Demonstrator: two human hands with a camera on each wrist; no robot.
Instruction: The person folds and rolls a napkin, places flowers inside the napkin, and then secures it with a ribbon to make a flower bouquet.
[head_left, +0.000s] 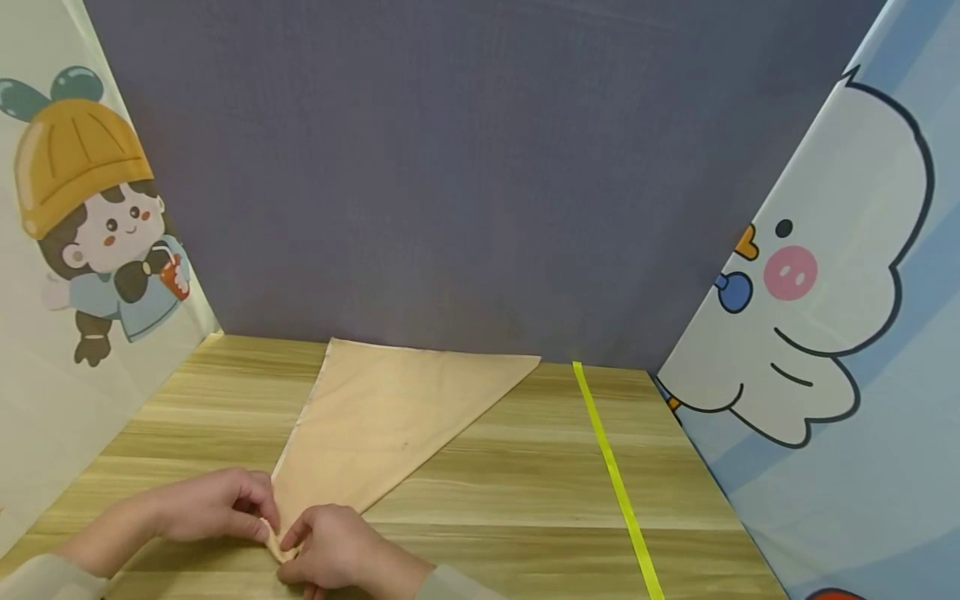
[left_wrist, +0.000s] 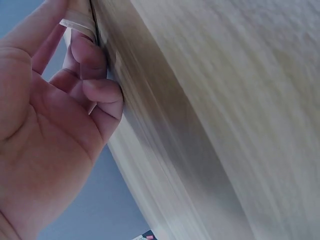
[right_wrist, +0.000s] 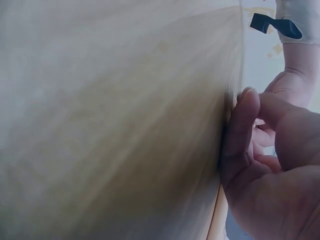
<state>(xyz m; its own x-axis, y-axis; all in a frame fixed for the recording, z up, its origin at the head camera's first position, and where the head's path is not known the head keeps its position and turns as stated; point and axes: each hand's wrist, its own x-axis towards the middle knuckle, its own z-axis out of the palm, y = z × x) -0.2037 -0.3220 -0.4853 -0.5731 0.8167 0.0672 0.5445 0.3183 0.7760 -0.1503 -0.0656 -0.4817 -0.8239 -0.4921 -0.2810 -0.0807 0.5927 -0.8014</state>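
Observation:
A peach-coloured cloth (head_left: 397, 408) lies as a triangle on the wooden table, its long straight edge slanting from the back right to the near corner. At that near corner, my left hand (head_left: 212, 504) pinches the left end of a small turned-up fold. My right hand (head_left: 339, 543) grips the fold's right end between thumb and fingers. In the left wrist view, a pale strip of cloth (left_wrist: 77, 22) shows at the fingertips. The right wrist view has the right hand's thumb (right_wrist: 242, 125) close to the tabletop; its fingertips are partly hidden.
A yellow strip (head_left: 615, 475) runs front to back along the right of the wooden table (head_left: 517, 500). Behind stands a dark grey panel (head_left: 465, 167). Cartoon-printed side panels rise at left (head_left: 45, 417) and right (head_left: 825, 317).

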